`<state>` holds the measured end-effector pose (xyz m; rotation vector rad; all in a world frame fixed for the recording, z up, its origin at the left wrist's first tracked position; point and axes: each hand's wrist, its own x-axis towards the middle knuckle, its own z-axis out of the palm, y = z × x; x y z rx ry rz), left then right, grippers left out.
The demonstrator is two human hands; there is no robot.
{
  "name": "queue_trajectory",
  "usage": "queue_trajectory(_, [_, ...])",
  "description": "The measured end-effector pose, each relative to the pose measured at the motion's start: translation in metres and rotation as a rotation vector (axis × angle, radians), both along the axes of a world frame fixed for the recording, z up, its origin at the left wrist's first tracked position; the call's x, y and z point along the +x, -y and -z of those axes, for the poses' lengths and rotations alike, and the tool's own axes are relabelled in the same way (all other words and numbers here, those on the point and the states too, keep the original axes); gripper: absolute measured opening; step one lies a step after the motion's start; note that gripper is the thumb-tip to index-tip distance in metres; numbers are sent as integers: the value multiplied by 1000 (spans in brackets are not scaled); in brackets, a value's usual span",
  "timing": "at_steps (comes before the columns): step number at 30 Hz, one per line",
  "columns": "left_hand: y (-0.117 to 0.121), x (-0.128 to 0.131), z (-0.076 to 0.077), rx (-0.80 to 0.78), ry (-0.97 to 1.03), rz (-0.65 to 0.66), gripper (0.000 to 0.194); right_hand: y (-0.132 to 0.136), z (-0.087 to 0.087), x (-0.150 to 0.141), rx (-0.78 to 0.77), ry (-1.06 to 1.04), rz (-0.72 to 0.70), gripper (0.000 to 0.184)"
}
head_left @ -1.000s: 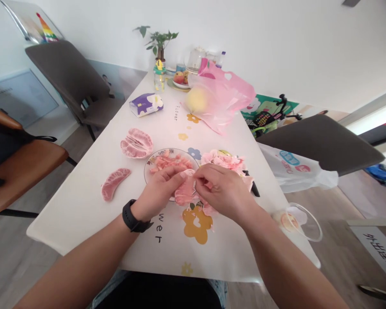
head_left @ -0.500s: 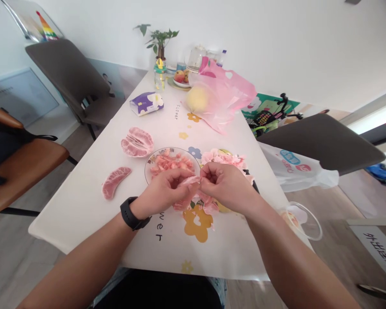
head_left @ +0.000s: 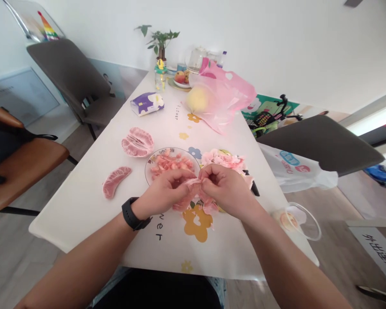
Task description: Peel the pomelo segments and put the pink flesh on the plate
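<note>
My left hand point(head_left: 162, 195) and my right hand point(head_left: 223, 186) meet above the table's middle, and both pinch a pale pink pomelo segment point(head_left: 191, 183) with its membrane. Torn membrane hangs below my fingers. Just behind my left hand lies a patterned plate point(head_left: 149, 171) holding pink pomelo flesh point(head_left: 171, 165). A heap of peeled pink membrane point(head_left: 223, 159) sits behind my right hand. To the left rest a cluster of joined segments point(head_left: 137, 142) and a single segment point(head_left: 116, 182). A black watch point(head_left: 131, 213) circles my left wrist.
Farther along the white table are a pink plastic bag point(head_left: 225, 96) around a yellow pomelo point(head_left: 197, 99), a tissue packet point(head_left: 147, 104) and a fruit plate point(head_left: 180, 79). A clear plastic lid point(head_left: 297, 221) sits at the right edge. Chairs stand on both sides.
My hands have come closer together and lifted the segment higher above the plate's front edge. Its membrane now stretches between my fingers.
</note>
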<state>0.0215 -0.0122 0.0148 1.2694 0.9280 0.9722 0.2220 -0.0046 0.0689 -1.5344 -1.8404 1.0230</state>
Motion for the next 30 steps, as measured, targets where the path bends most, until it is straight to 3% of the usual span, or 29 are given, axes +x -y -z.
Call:
queue_trajectory(5, [-1,0,2,-17,5,3,31,-3,0,5,-77,-57,-90,7])
queue_trajectory(13, [-3,2,-3,-33,-26,-9,25,3,4,6,360,67,-219,11])
queue_trajectory(21, [0,3,3,1,-113,72,38,11,10,-2,437,215,-110,21])
queue_trajectory(25, [1,4,2,-11,-136,101,40,10,12,-6,352,214,-9,19])
queue_trajectory(30, [1,2,-5,85,-213,92,31,2,12,-2,-50,71,106,19])
